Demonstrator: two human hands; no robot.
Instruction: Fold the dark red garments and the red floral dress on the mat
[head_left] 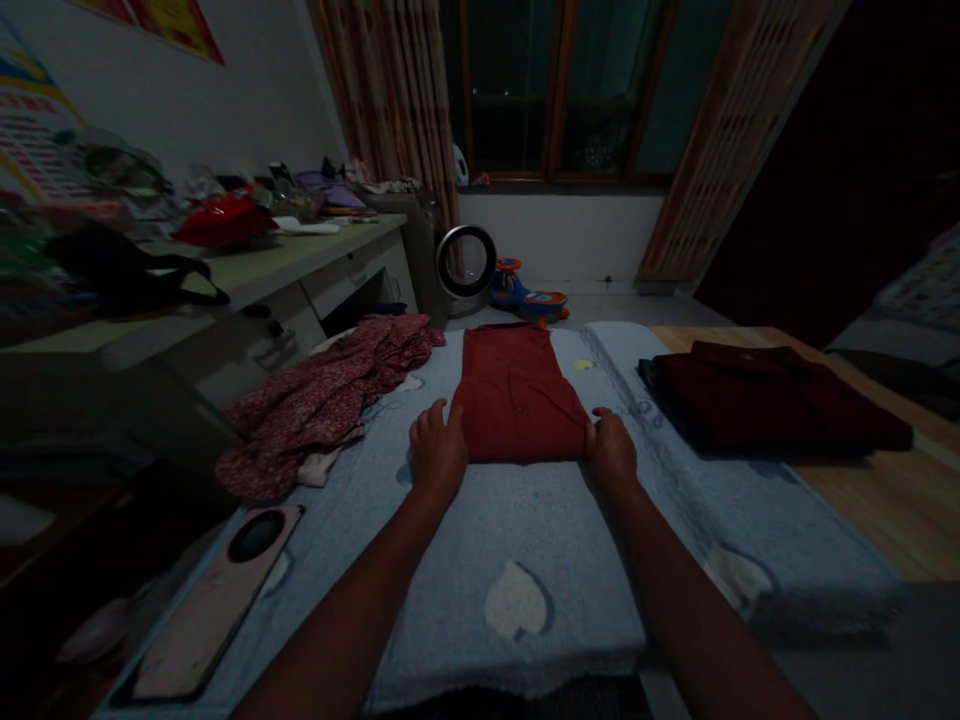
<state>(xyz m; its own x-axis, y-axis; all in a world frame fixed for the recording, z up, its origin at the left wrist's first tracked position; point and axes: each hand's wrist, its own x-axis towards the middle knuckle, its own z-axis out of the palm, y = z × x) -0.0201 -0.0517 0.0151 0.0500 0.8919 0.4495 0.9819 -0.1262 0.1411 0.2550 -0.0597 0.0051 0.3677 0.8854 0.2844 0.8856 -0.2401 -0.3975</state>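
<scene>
A red buttoned shirt [517, 410] lies folded on a pale blue cloth [517, 530], its near edge folded straight and its upper part stretching away from me. My left hand [439, 455] rests against the shirt's left side, thumb at the edge and fingers spread on the cloth. At the right near corner, my right hand [613, 455] has thumb and finger closed on the shirt's edge; its other fingers are partly hidden. To the left lies a crumpled red patterned garment [322, 400]. A stack of folded dark red clothes [772, 400] sits at the right.
A phone [217, 605] lies at the cloth's near left edge. Beyond the patterned garment stands a cluttered desk [322, 255]. A washing machine with its round door [466, 262] open and a ride-on toy [529, 295] are at the back. Wooden boards [892, 480] show at right.
</scene>
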